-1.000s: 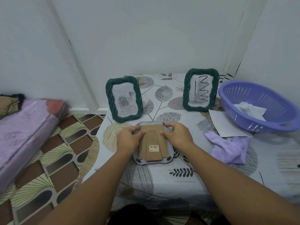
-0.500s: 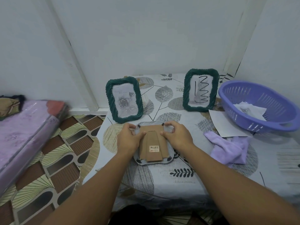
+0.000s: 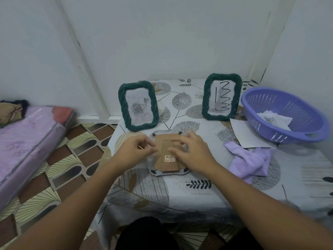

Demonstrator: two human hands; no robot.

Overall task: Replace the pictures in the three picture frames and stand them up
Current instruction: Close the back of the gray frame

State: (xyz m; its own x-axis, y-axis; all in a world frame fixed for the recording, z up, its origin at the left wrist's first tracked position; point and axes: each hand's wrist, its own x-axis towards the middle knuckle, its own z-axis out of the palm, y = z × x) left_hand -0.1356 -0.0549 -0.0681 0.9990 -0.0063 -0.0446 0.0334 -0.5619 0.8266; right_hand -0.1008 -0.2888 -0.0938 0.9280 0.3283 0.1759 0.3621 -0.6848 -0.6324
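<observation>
Two green rope-edged picture frames stand at the back of the table: the left frame [image 3: 138, 106] shows a rose drawing, the right frame [image 3: 221, 97] a black scribble. The third frame [image 3: 168, 156] lies face down in front of me, its brown cardboard back and folded stand with a barcode sticker facing up. My left hand [image 3: 137, 150] hovers at its left edge, thumb and forefinger close together, blurred. My right hand [image 3: 191, 152] is over its right half with bent fingers, their tips by the backing.
A purple plastic basket [image 3: 297, 112] with a printed picture [image 3: 273, 120] inside sits at the right. A white sheet [image 3: 246, 134] and a lilac cloth [image 3: 250, 161] lie beside it. A wrapped pink mattress [image 3: 27, 134] lies on the tiled floor at the left.
Both hands have left the face-down frame's top corners and moved down to its middle, left hand at the left edge, right hand over the backing. The standing frames are unmoved.
</observation>
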